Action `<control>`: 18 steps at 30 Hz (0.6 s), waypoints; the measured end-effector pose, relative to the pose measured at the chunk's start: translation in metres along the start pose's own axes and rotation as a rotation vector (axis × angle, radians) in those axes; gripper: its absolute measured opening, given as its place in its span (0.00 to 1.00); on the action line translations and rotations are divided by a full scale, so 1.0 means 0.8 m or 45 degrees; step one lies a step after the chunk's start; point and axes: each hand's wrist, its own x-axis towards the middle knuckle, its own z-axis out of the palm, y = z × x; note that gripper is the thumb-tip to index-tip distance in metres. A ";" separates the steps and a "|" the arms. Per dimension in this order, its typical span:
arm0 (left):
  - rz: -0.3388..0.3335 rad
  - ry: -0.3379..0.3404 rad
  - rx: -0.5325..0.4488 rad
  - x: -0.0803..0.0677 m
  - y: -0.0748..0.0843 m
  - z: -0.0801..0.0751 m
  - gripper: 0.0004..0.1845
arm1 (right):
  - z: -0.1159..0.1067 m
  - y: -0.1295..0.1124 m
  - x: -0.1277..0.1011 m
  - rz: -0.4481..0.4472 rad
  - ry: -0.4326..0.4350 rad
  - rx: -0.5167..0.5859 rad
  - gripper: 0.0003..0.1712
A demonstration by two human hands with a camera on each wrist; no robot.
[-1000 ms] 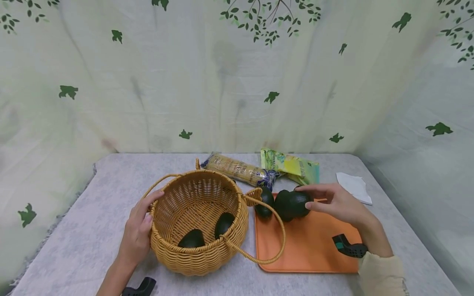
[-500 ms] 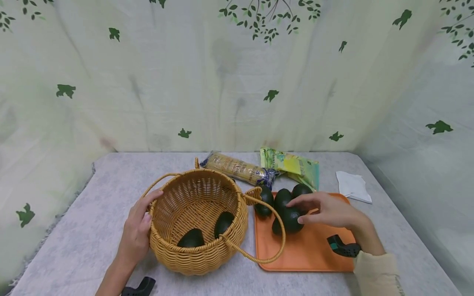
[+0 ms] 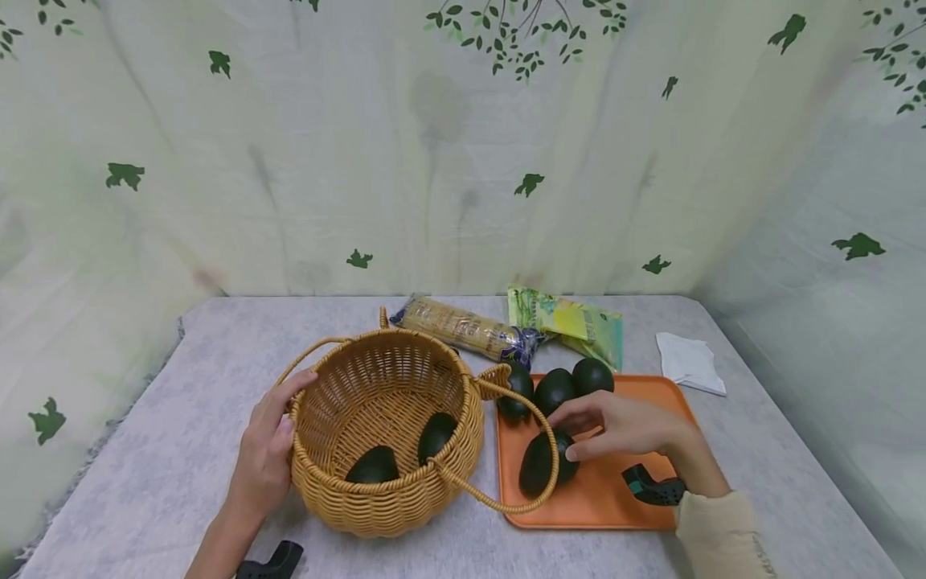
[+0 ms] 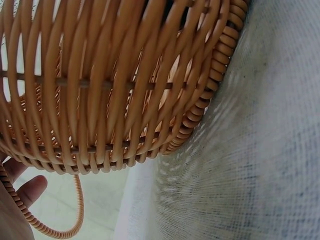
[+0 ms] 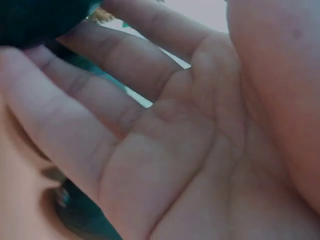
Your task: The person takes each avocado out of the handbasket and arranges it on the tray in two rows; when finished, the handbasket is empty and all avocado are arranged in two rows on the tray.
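Note:
My left hand (image 3: pixel 266 454) holds the round wicker basket (image 3: pixel 383 512) by its left side, fingers over the rim. Inside lie two dark green avocados, one at the front (image 3: pixel 374 466) and one at the right wall (image 3: pixel 437 438). With thumb and fingertips my right hand (image 3: pixel 625 426) grips another avocado (image 3: pixel 537 468) over the orange tray (image 3: pixel 600 511); the basket's right handle overlaps this fruit in the head view. In the right wrist view the avocado (image 5: pixel 40 20) sits at the fingertips. Behind it are three more avocados, including a left one (image 3: pixel 515 394) and a right one (image 3: pixel 593 375).
At the back of the table lie a long clear pack of noodle-like sticks (image 3: pixel 463 328) and a green-yellow packet (image 3: pixel 571 322). White tissue (image 3: pixel 690 363) lies to the tray's right. The basket's looped handle (image 3: pixel 553 474) sticks out over the tray's left part.
My right hand has moved toward me and slightly left, bringing one avocado away from the group at the tray's back. The left hand and the basket stay in place.

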 end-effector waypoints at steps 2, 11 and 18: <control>0.002 0.001 0.000 0.000 0.000 0.000 0.31 | 0.003 0.001 0.006 -0.047 -0.045 0.034 0.23; -0.039 -0.015 0.007 -0.002 -0.002 0.000 0.31 | 0.017 0.004 0.023 -0.145 -0.148 0.083 0.27; -0.044 -0.015 -0.002 -0.001 -0.001 0.000 0.31 | 0.026 0.001 0.031 -0.191 -0.132 -0.012 0.31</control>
